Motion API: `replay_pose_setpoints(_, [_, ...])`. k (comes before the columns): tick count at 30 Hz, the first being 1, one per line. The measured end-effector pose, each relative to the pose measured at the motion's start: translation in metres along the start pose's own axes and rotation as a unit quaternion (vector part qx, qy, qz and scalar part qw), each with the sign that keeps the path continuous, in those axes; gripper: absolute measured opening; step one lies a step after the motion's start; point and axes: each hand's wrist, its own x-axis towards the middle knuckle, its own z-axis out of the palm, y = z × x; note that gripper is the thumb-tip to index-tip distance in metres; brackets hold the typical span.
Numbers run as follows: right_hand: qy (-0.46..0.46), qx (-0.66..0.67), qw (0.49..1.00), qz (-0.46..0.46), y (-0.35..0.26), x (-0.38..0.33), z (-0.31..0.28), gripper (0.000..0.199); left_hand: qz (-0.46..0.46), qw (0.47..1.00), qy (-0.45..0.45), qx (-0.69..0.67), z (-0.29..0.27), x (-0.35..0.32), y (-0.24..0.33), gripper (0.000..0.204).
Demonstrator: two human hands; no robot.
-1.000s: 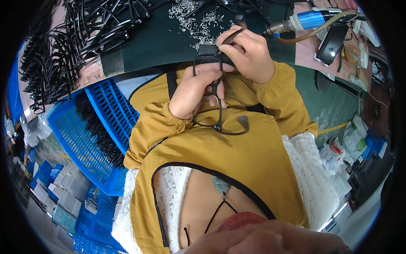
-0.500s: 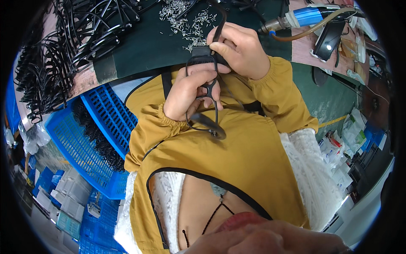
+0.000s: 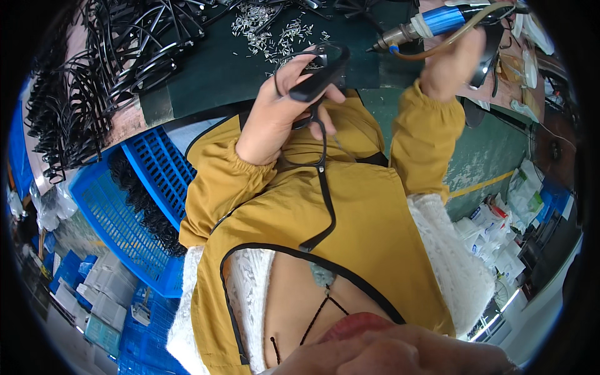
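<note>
My left hand [image 3: 275,115] holds a black eyeglass frame [image 3: 320,69] up in front of my chest. One temple arm [image 3: 325,206] of the frame hangs down over my mustard-yellow jacket. My right hand [image 3: 451,62] is raised at the upper right, closed around a blue-handled power screwdriver [image 3: 431,22] with a brown hose. The screwdriver's metal tip points left, toward the frame but apart from it. Both sit above a dark green mat [image 3: 219,75].
Several small metal screws [image 3: 269,28] lie scattered on the mat. A heap of black eyeglass frames [image 3: 94,81] fills the bench's left side. A blue plastic crate [image 3: 119,219] with black parts stands at lower left. Small packets and boxes [image 3: 500,219] crowd the right.
My right hand let go of the frame and moved up and right onto the screwdriver. My left hand lifted the frame higher, and the temple arm now hangs straight down.
</note>
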Motion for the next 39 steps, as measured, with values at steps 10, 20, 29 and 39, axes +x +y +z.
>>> replay_pose_setpoints(10, [-0.279,0.417,0.84,0.207,0.039,-0.008,0.049,0.036,-0.015,0.981,0.098,-0.17,-0.033,-0.024,-0.012,0.032])
replay_pose_setpoints(20, [-0.305,0.367,0.859,0.184,0.012,-0.033,0.043,0.027,-0.259,0.93,0.104,-0.241,0.008,-0.018,-0.042,0.036])
replay_pose_setpoints(29, [-0.358,0.382,0.826,0.207,-0.005,-0.067,0.016,0.02,-0.228,0.931,0.042,-0.282,-0.002,-0.016,-0.057,0.034])
replay_pose_setpoints(39, [-0.405,0.388,0.783,0.27,-0.006,-0.067,0.024,0.009,-0.229,0.932,0.014,-0.28,-0.011,-0.009,-0.067,0.035])
